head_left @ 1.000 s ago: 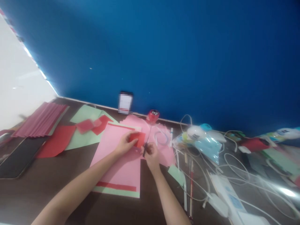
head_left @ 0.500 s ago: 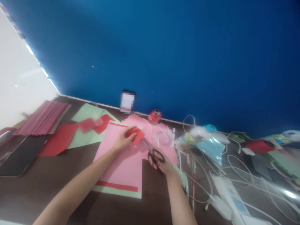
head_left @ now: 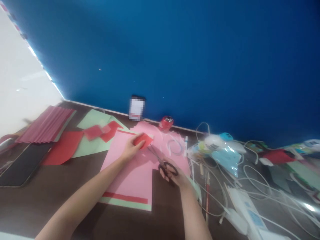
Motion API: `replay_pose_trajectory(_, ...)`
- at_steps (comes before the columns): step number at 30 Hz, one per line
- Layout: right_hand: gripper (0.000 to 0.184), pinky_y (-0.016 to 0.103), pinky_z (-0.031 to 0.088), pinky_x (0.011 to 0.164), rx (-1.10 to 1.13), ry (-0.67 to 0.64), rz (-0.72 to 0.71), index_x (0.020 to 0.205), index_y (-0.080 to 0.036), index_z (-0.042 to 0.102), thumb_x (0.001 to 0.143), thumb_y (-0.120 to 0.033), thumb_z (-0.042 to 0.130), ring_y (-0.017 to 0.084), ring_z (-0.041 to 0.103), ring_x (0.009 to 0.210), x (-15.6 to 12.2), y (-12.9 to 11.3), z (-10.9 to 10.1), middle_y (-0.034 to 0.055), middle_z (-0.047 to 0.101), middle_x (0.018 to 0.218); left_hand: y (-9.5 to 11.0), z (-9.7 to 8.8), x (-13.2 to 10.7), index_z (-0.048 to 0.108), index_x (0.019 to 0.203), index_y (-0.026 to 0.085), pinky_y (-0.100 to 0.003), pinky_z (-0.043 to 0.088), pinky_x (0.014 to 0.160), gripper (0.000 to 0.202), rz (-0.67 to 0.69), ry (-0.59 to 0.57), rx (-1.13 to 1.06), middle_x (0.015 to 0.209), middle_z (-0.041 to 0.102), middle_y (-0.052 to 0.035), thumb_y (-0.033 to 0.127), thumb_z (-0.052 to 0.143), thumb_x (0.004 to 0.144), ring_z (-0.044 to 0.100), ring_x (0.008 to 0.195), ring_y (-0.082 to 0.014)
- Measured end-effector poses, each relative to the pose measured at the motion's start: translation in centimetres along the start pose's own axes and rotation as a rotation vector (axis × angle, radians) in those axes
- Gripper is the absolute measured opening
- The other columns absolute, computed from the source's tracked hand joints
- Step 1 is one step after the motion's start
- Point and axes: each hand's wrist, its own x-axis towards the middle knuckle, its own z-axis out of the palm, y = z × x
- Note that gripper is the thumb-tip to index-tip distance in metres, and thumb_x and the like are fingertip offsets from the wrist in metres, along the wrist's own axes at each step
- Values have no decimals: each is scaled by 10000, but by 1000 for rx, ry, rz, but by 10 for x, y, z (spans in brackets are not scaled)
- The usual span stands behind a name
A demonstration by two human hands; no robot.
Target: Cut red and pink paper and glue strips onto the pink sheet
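Note:
My left hand pinches a small piece of red paper above a pink sheet. In my right hand is a pair of scissors, its dark handles around my fingers. The blades point up and left at the lower right edge of the red paper and look slightly parted; whether they touch it I cannot tell. Beneath my left hand and forearm lies the pink sheet, with a red strip and a pale green border along its near edge. More pink paper lies behind.
A red round object stands near the blue wall. At left are pleated pink paper, red paper, pale green sheets and a dark tablet-like device. White cables, a power strip and plastic packets crowd the right.
The scissors have drawn slightly right and down from the red paper, along with my right hand. The red paper has tilted a little in my left hand, which stays almost in place.

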Motion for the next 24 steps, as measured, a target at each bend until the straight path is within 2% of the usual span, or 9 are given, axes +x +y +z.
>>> replay_pose_trajectory(3,468,174,257,366,41,-39,-35,1060,-191,490,721,-487,617,113,503,471,0,3,-4,-7,560,552,-1,0,0,575,1188,144,-397,451,934,499,-8,-6,-26,1176,610,-123,344,647,737,570,1076,-271)
replay_pose_trajectory(8,374,180,227,363,-20,-102,-34,941,-199,499,749,-508,586,91,437,423,3,2,1,-17,535,538,-3,1,-3,603,1145,148,-385,452,934,442,58,-81,33,1146,630,-108,323,637,740,587,1049,-255)
replay_pose_trajectory(12,396,187,226,375,-50,-101,-52,901,-207,489,728,-546,598,90,421,420,4,2,4,-23,532,534,-3,2,-5,616,1123,142,-384,453,931,410,99,-119,86,1134,638,-107,299,627,744,592,1038,-253)
replay_pose_trajectory(16,431,189,228,378,-57,-104,-42,916,-205,475,712,-560,610,91,429,427,4,2,4,-24,535,541,0,3,-7,615,1126,147,-384,458,925,410,91,-147,92,1122,644,-104,275,634,737,596,1028,-255)
replay_pose_trajectory(24,391,180,240,378,-87,-106,-42,907,-208,475,728,-536,593,96,461,458,2,-1,6,-17,548,557,1,8,-12,630,1098,146,-375,475,906,382,56,-167,71,1110,650,-102,244,635,729,600,1026,-267)
